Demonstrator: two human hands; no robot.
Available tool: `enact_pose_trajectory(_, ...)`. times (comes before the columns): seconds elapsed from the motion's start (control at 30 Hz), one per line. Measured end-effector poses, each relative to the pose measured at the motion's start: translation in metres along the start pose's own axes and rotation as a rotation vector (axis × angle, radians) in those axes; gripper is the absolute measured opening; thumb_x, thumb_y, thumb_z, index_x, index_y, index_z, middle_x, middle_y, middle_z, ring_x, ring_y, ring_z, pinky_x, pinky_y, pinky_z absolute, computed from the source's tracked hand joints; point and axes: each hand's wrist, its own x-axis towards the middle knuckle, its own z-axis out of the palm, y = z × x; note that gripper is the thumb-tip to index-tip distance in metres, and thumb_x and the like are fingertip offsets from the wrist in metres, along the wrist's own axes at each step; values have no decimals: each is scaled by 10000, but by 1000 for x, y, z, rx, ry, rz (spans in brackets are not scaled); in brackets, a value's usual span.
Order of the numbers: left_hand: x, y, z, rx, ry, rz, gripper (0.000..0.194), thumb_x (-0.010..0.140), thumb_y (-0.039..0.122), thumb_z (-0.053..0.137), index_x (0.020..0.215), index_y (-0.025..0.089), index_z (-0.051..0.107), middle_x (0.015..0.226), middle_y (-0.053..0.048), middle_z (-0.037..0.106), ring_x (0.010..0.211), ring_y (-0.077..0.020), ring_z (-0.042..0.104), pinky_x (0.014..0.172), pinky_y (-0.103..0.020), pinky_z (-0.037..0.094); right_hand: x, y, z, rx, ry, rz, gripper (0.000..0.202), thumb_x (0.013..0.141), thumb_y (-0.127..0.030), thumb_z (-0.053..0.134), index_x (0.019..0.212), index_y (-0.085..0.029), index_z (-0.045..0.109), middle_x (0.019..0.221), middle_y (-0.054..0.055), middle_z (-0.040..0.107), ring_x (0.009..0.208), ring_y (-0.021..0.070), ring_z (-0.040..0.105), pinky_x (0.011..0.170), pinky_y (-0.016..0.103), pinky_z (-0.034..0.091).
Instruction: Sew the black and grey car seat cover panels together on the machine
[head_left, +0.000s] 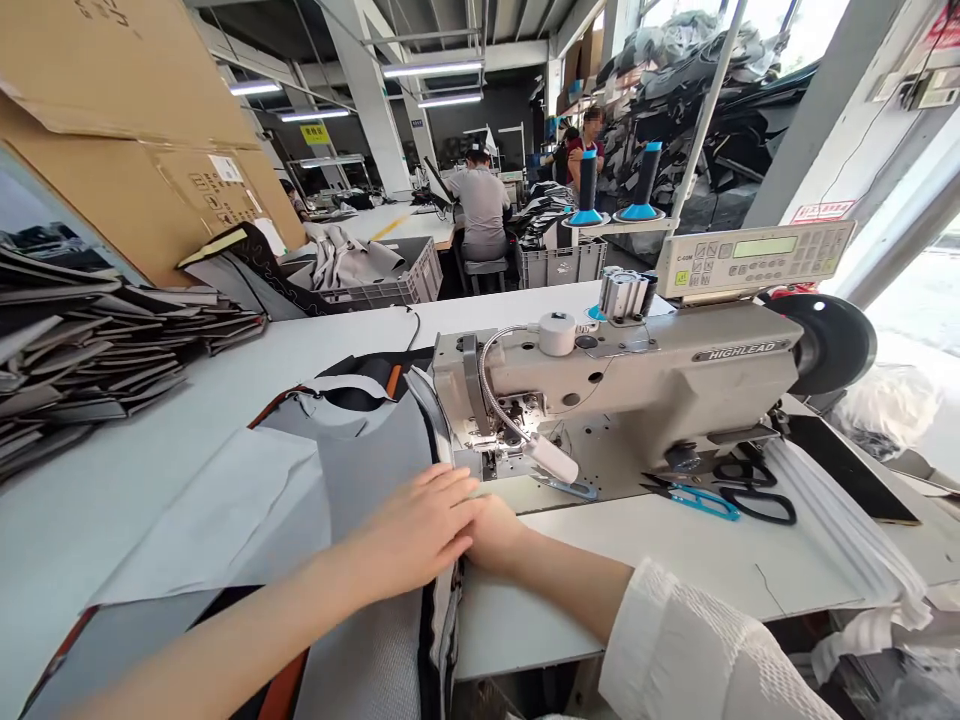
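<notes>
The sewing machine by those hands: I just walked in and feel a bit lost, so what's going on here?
A person has both bare hands together at the edge of a grey fabric piece, in front of the sewing machine. The left hand lies over the edge, its fingers meeting the right hand. Whether the edge is under the needle can't be seen. Blue-handled scissors lie off to the right.

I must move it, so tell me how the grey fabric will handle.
The fabric probably flops, given its curved, gaping far end. Its right edge looks layered, so may be stiffer. The textured surface suggests little slipperiness.
</notes>
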Motion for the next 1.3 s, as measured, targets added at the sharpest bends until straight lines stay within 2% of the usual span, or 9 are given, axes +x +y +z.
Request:
enact_pose_trajectory(0.13,0,-18,26,66,-191,-159,253,851,269,459,868,170,691,747,-68,638,760,-226,593,769,-397,465,-6,0,-8,-24,-52,-24,146,905,-176,464,922,-163,609,1000,64,674,738,175,595,578,286,446)
enact_pose_trajectory(0.3,-49,-43,71,-54,-174,-282,403,880,225,370,1222,193,581,905,-72,607,852,-207,548,741,-327,447,-11,-8,-7,39,-85,-34,219,937,-144,392,1074,-116,561,1251,146,569,857,212,584,648,340,450)
enact_pose_trajectory(0.4,-58,-40,89,-100,-108,-341,426,879,210,363,1264,199,546,932,-70,578,859,-204,518,792,-336,443,-15,-13,-4,-39,-9,-88,231,940,-124,372,1051,-124,574,1185,121,611,810,198,577,613,319,432)
enact_pose_trajectory(0.6,-49,-32,81,-31,-200,-369,517,860,212,403,1372,273,432,865,-39,576,820,-204,536,657,-311,440,-15,-23,-3,-70,88,-123,254,926,-79,348,976,-102,597,1029,120,664,705,173,561,562,300,399)
enact_pose_trajectory(0.73,-41,-28,75,-16,-275,-437,431,868,234,401,1270,272,554,825,-44,591,820,-223,546,611,-319,437,-9,-25,-7,-27,131,-129,274,928,-73,322,880,-123,588,1098,132,648,687,149,554,557,295,376)
enact_pose_trajectory(0.87,-36,-26,77,-7,-217,-398,386,872,227,399,1191,227,616,1094,-98,594,1014,-263,519,780,-380,461,-6,-27,-11,76,99,-85,316,935,-69,286,839,-138,579,933,110,676,656,138,551,543,294,334)
enact_pose_trajectory(0.97,-34,-28,80,-21,-195,-333,404,869,205,394,1226,205,583,1364,-81,460,1175,-277,436,912,-425,420,-6,-31,-11,136,63,-25,317,929,-56,280,856,-129,580,863,113,671,649,147,559,532,290,324)
enact_pose_trajectory(1.13,-31,-28,82,-22,-256,-376,472,842,172,406,1297,207,524,1304,-85,506,1072,-273,474,888,-440,433,-8,-32,-9,156,-24,10,307,915,-47,287,883,-108,586,909,146,663,660,169,578,519,290,335)
enact_pose_trajectory(1.3,-19,-25,84,-15,-223,-419,432,865,197,395,1270,230,543,1358,-74,456,1178,-271,428,940,-441,411,-10,-20,-11,107,-85,48,278,903,-40,322,873,-125,584,932,113,670,685,171,593,522,287,320)
